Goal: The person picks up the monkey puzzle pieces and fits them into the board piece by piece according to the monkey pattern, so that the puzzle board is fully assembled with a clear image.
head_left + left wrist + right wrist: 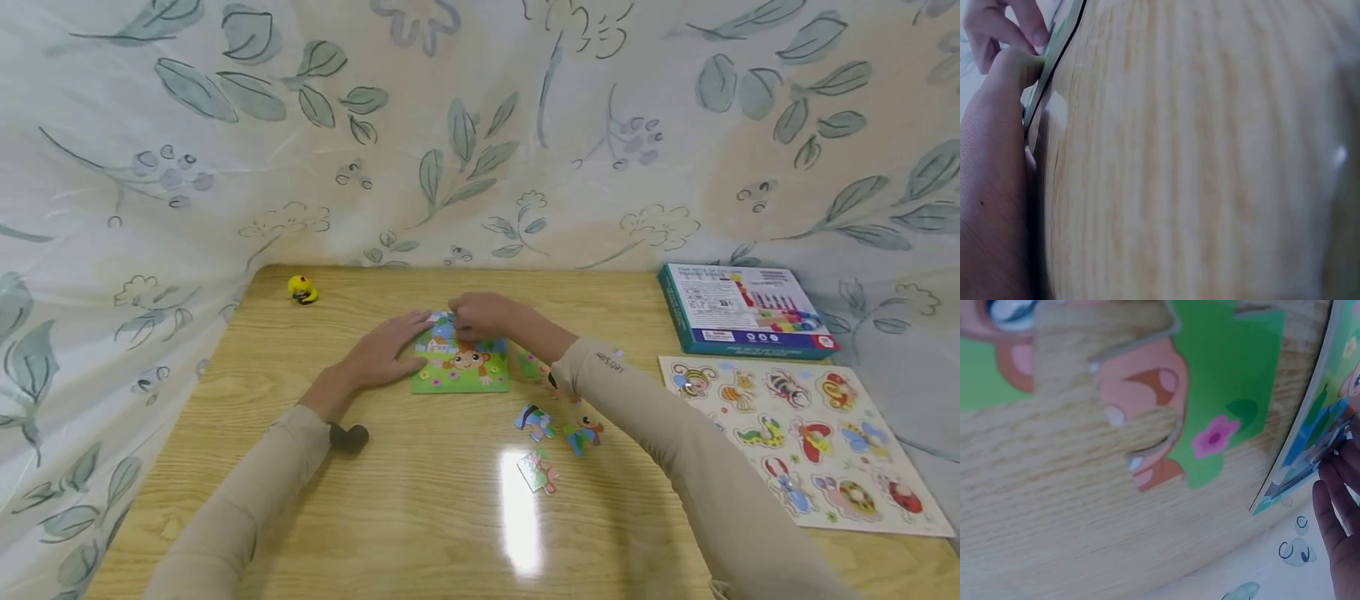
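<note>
A monkey jigsaw puzzle [459, 382] lies on the table in the head view, its lower part showing a monkey, grass and flowers. My left hand [384, 350] rests along its left side with straight fingers, the thumb at the board's edge. Over the upper part, my right hand [483, 318] bends its fingers down and pinches a puzzle piece [1339, 446], mostly hidden by the fingertips. Loose pieces lie to the right: a blue one with a dark stripe [535, 421], a blue and brown one [583, 435], and a green one [538, 472]. Close in the right wrist view is a green piece with a pink flower [1235, 394].
A yellow toy figure [302, 290] stands at the back left of the wooden table [360, 517]. At the right are a boxed set [750, 310] and an insect puzzle board [806, 450]. A patterned cloth [480, 133] hangs behind the table.
</note>
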The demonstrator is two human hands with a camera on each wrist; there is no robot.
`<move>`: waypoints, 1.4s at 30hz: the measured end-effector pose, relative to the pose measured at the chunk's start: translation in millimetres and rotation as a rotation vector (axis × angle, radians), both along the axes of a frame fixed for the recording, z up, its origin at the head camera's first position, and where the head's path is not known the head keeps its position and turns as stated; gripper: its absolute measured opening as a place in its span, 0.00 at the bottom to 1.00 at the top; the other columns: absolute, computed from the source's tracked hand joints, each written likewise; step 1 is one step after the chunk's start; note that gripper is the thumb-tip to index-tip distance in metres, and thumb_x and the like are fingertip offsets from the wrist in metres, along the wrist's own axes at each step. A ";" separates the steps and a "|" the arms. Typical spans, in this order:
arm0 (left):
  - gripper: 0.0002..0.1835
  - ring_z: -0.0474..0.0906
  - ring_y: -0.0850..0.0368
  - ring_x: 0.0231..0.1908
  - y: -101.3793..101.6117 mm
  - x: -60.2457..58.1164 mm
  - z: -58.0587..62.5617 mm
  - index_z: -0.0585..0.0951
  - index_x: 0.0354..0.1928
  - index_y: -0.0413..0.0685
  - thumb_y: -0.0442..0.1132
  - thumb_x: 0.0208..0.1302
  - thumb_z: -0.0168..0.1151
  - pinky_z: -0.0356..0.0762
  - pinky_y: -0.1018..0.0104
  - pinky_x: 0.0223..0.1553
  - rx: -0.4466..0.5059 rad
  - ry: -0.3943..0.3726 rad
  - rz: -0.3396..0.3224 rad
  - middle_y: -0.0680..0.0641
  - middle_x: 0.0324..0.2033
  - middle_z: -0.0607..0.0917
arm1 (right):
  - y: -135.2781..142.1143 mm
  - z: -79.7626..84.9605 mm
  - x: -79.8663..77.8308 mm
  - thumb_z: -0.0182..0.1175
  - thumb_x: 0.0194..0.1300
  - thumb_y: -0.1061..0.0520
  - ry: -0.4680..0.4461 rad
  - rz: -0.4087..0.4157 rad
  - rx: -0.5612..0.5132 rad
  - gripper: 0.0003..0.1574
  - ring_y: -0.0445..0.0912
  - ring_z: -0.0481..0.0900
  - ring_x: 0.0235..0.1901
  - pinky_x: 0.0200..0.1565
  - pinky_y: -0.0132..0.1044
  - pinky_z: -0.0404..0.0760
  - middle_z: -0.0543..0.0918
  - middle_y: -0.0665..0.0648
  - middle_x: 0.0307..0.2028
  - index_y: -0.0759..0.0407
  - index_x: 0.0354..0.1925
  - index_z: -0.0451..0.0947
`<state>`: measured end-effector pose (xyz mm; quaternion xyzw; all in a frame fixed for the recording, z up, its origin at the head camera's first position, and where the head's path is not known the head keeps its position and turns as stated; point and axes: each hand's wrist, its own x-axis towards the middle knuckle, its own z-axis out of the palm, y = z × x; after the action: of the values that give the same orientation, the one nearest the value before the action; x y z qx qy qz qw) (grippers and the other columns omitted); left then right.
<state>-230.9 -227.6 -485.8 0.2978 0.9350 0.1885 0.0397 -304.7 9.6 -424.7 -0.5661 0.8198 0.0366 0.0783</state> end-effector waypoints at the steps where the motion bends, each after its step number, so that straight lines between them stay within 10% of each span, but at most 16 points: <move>1: 0.38 0.51 0.48 0.76 -0.5 -0.7 0.5 0.58 0.75 0.57 0.58 0.66 0.53 0.50 0.46 0.75 0.005 -0.001 -0.002 0.51 0.76 0.56 | -1.1 0.9 0.0 0.55 0.70 0.54 -0.005 -0.017 0.011 0.18 0.43 0.67 0.28 0.32 0.35 0.73 0.76 0.55 0.33 0.58 0.26 0.83; 20: 0.28 0.62 0.46 0.71 11.2 -5.7 -4.8 0.70 0.67 0.50 0.56 0.73 0.45 0.56 0.46 0.72 0.072 0.123 0.122 0.46 0.70 0.68 | 2.7 -2.8 -9.1 0.56 0.70 0.58 -0.236 -0.148 -0.238 0.13 0.47 0.80 0.35 0.37 0.35 0.78 0.78 0.57 0.32 0.63 0.40 0.86; 30: 0.27 0.64 0.51 0.69 19.1 -0.3 -3.4 0.72 0.66 0.51 0.56 0.71 0.48 0.56 0.49 0.73 0.021 0.210 -0.093 0.50 0.68 0.71 | 10.8 -15.5 -9.6 0.54 0.71 0.59 -0.226 -0.189 -0.363 0.14 0.50 0.81 0.39 0.48 0.41 0.83 0.83 0.60 0.35 0.65 0.40 0.85; 42: 0.28 0.62 0.49 0.71 21.6 -2.0 -5.2 0.69 0.68 0.54 0.56 0.71 0.49 0.57 0.47 0.72 0.037 0.170 -0.099 0.50 0.69 0.70 | 56.1 1.5 21.1 0.52 0.72 0.60 -0.265 -0.341 -0.362 0.17 0.55 0.81 0.53 0.58 0.47 0.79 0.84 0.63 0.51 0.67 0.53 0.79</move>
<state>-232.9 -206.0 -491.0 0.3594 0.9154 0.1777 -0.0359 -283.6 65.7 -423.2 -0.4246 0.8790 -0.1987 0.0875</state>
